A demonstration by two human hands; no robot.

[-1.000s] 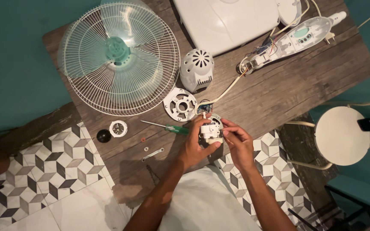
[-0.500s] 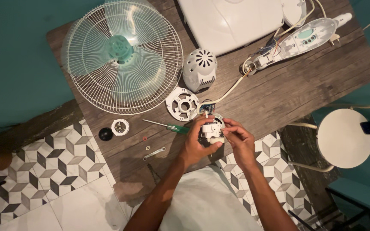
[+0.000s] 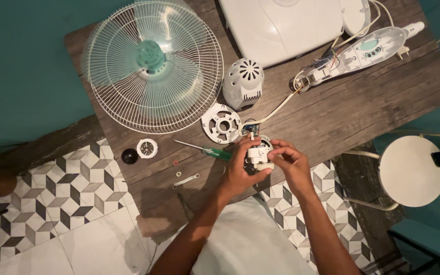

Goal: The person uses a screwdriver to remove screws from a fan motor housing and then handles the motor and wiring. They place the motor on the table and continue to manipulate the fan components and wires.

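Both my hands grip a small white fan motor unit (image 3: 259, 154) at the near edge of a wooden table (image 3: 332, 112). My left hand (image 3: 240, 170) cups it from the left and below. My right hand (image 3: 290, 164) pinches its right side with the fingertips. A white cable (image 3: 281, 105) runs from the motor toward the opened fan control housing (image 3: 362, 53). A green-handled screwdriver (image 3: 207, 150) lies just left of my left hand.
A fan grille with teal blades (image 3: 151, 63) lies at the table's left. A white domed motor cover (image 3: 243, 82), a round white plate (image 3: 221, 123), a small ring cap (image 3: 147, 148), a black knob (image 3: 129, 156) and loose screws lie nearby. A white base (image 3: 281, 25) sits behind. A round stool (image 3: 412, 170) stands right.
The view has shifted slightly. My hands stay on the motor unit with only small finger movements.
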